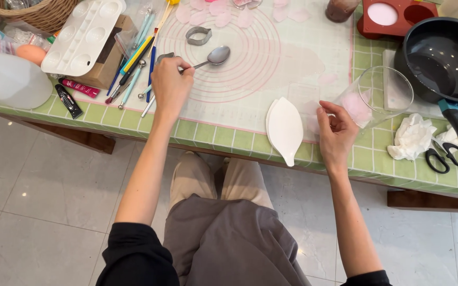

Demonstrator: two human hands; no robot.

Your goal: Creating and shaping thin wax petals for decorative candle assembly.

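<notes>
Spoon in one hand, thin pink piece by the other

Clutter fills the far left of the green-tiled table (213,139): a translucent white plastic jug (7,78) lies at about nine o'clock from the left hand, with a woven wicker basket (37,11) above it at eleven o'clock and a white plastic paint palette with round wells (83,35) resting on a brown cardboard box (107,66). Beside the box lies a bundle of thin modelling tools with coloured handles (133,69).

The left hand (170,87) is closed around the handle of a silver metal spoon (216,55), fingers curled and pressed together on it; the spoon's bowl points to about two o'clock and rests on the translucent silicone mat with pink concentric rings (250,63). A small metal cutter (197,35) sits on the mat at twelve o'clock from the hand.

A white leaf-shaped dish (285,130) lies between the hands at the table's near edge, its tip pointing to six o'clock.

The right hand (336,132) has its fingers bent, thumb and fingertips drawn near one another beside a thin pale pink petal-like piece (357,106); whether it truly pinches the piece, I cannot tell. A clear glass tumbler (380,95) lies on its side at two o'clock. Farther right are a black pan (443,58), a crumpled white tissue (412,136) and black-handled scissors (441,158).
</notes>
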